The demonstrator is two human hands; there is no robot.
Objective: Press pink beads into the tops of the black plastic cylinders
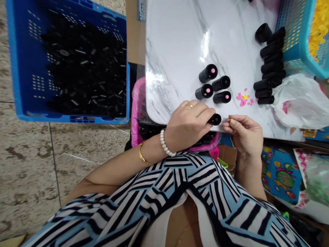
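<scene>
My left hand (191,121) is wrapped round a black plastic cylinder (216,119) at the table's near edge, its hollow end facing right. Just right of that end, my right hand (244,132) pinches a tiny yellow piece (231,120) between thumb and fingers. Beyond my hands, a small group of black cylinders (208,73) stands on the table; most have a pink tip (212,71) showing in the open end. Loose pink bits (243,102) with a few yellow ones (245,97) lie in a small pile beyond my right hand.
More black cylinders (272,65) line the right side of the marble-patterned table (177,41), beside a teal basket (295,44) of yellow parts and a white plastic bag (303,103). A blue crate (12,68) full of black parts is at left. A pink-lined bin (136,113) sits under the table edge.
</scene>
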